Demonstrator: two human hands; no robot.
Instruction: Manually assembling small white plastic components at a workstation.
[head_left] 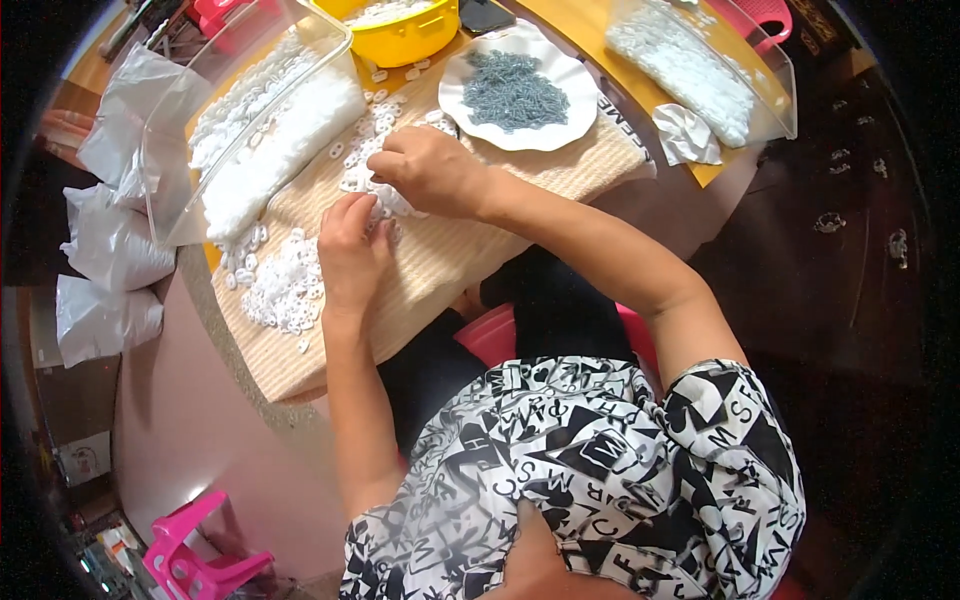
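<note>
My left hand (352, 250) is closed in a pinch just above the cloth-covered work surface (440, 270). Close by, up and to the right, my right hand (435, 172) has its fingers curled together over a heap of small white oval plastic pieces (362, 165). Whatever the fingertips of either hand hold is too small to make out. Left of my left hand lies a second heap of the white pieces (285, 290). Beyond my right hand, a white scalloped plate (465, 108) bears a pile of thin grey-blue pins (515, 92).
Clear bins of white pieces stand at the far left (190, 205) and far right (780, 118). Between them is a yellow basket (405, 40). Crumpled white paper (686, 135) lies beside the right bin. Plastic bags (110, 320) line the left; a pink stool (205, 550) stands on the floor.
</note>
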